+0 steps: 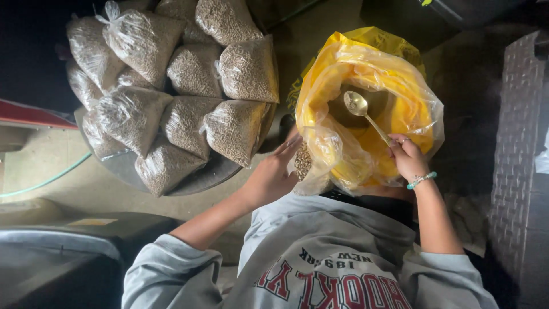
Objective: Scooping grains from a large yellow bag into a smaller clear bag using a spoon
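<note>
A: What's the right hand point(407, 155) got?

B: Fingers closed round the handle of a metal spoon point(366, 113). The bowl of the spoon sits up over the dark opening of the yellow sack point(400, 103), some grain in it.

A: And the other one?

B: Left hand point(273, 174) is half open, fingers stretched flat against a small clear bag point(303, 162) with a bit of grain in the bottom. The bag is pressed to the sack's left side. Can't tell if the thumb is pinching it.

A: Sack itself?

B: Yellow, with a clear plastic liner rolled down over the rim. Right in front of the person, between both forearms, touching the lap edge. Contents down inside are too dark to read.

A: Room around it?

B: Tight. Left of the sack there's a narrow strip of bare floor point(320, 28), then the round tray point(194, 180). On the right, a ribbed metal panel point(523, 143) stands near, well apart from the wrist.

A: What's on the tray?

B: Filled bags point(189, 71) of grain, clear plastic, tied shut, stacked overlapping right to the rim. Nearest one is just beside the left hand.

A: Anything else?

B: Green hose point(48, 180) on the concrete at far left. Dark bin point(74, 252) at bottom left. Dim light overall.
</note>
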